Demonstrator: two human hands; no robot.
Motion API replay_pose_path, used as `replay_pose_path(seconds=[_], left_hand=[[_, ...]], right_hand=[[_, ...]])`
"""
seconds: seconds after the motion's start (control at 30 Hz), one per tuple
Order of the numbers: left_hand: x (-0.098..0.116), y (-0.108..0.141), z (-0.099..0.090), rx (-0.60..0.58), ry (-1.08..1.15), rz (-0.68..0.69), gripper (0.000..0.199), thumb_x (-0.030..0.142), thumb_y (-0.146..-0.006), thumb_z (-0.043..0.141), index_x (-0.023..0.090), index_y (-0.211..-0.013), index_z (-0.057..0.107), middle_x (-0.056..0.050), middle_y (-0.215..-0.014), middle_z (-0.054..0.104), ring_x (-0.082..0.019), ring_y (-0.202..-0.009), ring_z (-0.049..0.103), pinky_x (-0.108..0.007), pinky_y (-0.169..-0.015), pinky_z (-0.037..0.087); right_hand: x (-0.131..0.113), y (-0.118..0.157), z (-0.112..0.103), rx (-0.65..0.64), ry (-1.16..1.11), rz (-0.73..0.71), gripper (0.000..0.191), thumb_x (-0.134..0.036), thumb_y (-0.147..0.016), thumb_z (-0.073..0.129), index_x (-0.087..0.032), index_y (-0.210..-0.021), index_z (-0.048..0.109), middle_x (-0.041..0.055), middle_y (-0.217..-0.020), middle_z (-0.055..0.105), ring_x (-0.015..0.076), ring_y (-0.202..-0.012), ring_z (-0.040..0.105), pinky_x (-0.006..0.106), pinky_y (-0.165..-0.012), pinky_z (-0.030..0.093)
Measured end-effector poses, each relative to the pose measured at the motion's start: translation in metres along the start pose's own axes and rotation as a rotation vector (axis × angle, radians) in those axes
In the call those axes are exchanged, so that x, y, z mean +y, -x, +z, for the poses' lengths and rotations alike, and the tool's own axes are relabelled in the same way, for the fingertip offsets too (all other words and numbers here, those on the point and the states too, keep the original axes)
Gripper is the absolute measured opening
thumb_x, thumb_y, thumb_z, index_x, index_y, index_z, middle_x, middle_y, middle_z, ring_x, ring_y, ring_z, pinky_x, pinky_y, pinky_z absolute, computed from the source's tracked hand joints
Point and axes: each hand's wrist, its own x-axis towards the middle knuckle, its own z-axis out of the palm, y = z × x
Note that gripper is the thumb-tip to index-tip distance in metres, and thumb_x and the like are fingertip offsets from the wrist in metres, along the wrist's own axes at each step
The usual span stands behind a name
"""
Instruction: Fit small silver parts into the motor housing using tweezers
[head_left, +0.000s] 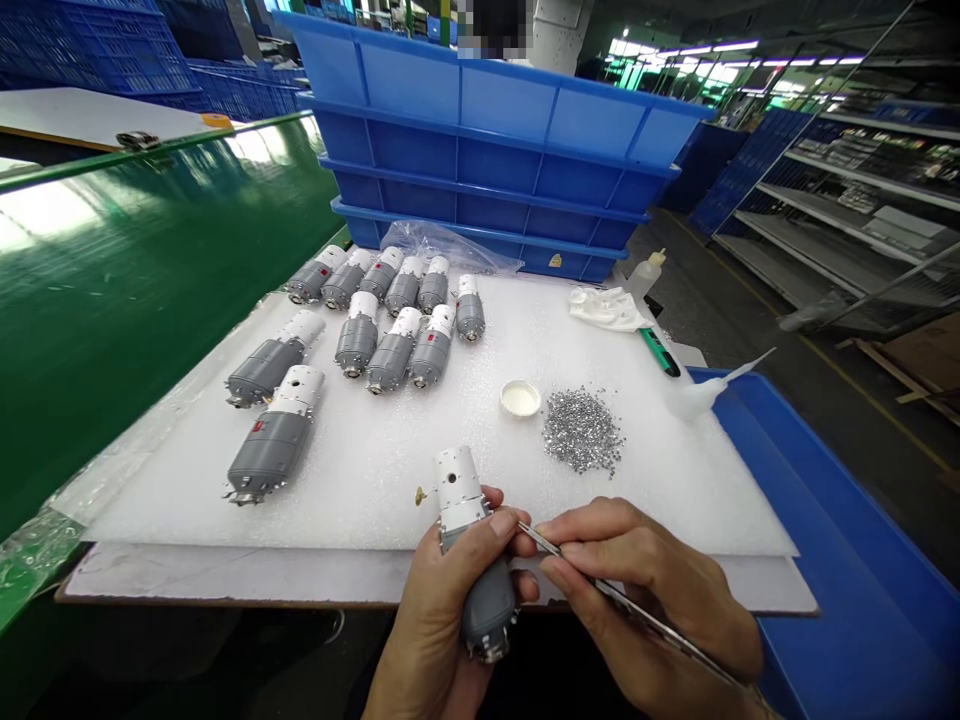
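Note:
My left hand (457,590) is wrapped round a grey and white spacecraft model (491,600), its white end pointing away from me. A small gold-coloured part sticks out at the left of that white end. Between the fingers and thumb of my right hand (637,580) is a pair of metal tweezers (622,600). Their tips are close to the model's right side, by my left fingertips; whether they pinch anything is too small to tell. Beyond my hands lie a heap of tiny silvery parts (582,430) and a small round dish with white contents (520,399).
Several similar models (274,435) lie on the white foam sheet (390,480) to the left and back. Stacked blue crates (487,150) stand behind. At the right are a white cloth (607,308), a green-handled tool (660,352), a dropper bottle (694,398) and a blue bin (847,540).

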Motion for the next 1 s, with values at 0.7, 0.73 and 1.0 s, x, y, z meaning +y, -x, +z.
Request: replay_pose_path(seconds=[0.7,0.73,1.0], left_hand=[[0.0009,0.0019,0.0019,0.021,-0.003,0.006,0.021,0.01,-0.074,0.08,0.011,-0.093,0.072,-0.004,-0.076,0.075,-0.012,-0.057,0.067,-0.02,-0.058,0.06],[0.0008,0.0019,0.0022,0.018,-0.001,0.005,0.02,0.009,-0.074,0.08,0.011,-0.093,0.072,-0.004,-0.075,0.075,-0.012,-0.057,0.067,-0.02,-0.058,0.06],[-0.0006,0.0016,0.0024,0.013,0.017,-0.025,0.021,0.009,-0.076,0.078,0.012,-0.094,0.069,-0.003,-0.072,0.072,-0.011,-0.056,0.064,-0.021,-0.057,0.057]], right_hand=[[-0.0028,-0.0033,0.0,0.017,-0.024,0.004,0.028,0.01,-0.08,0.061,-0.014,-0.093,0.063,0.001,-0.074,0.075,0.0112,-0.088,0.074,0.014,-0.078,0.061],[-0.003,-0.0034,-0.0002,0.015,-0.019,0.004,0.028,0.01,-0.08,0.061,-0.014,-0.093,0.063,0.0012,-0.075,0.075,0.0113,-0.088,0.074,0.014,-0.077,0.061],[-0.0025,0.0004,0.0026,0.048,-0.028,0.053,0.024,0.006,-0.082,0.064,-0.016,-0.093,0.064,0.0033,-0.085,0.076,0.0116,-0.086,0.074,0.015,-0.075,0.061]])
